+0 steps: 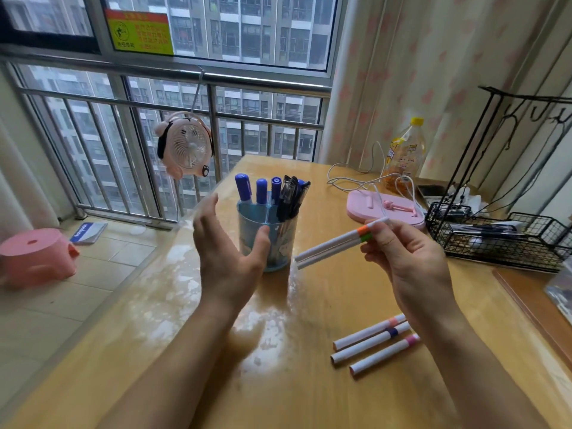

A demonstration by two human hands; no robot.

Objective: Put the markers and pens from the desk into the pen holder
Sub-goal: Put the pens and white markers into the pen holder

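A blue translucent pen holder point(280, 243) stands mid-desk with blue-capped markers point(252, 188) and dark pens point(291, 195) upright in it. My left hand point(226, 252) is open beside the holder's left wall, thumb touching its front. To the right of the holder, my right hand point(402, 255) is shut on two white markers point(331, 247), one banded orange and one green, held tilted above the desk. Three more white markers point(374, 343) with pink, navy and peach bands lie near the front right.
A pink stand point(365, 209) with a white cable, an orange drink bottle point(404, 153) and a black wire basket point(501, 239) sit at the back right. A pink fan point(185, 144) hangs from the window railing. The desk's left edge drops to a tiled floor.
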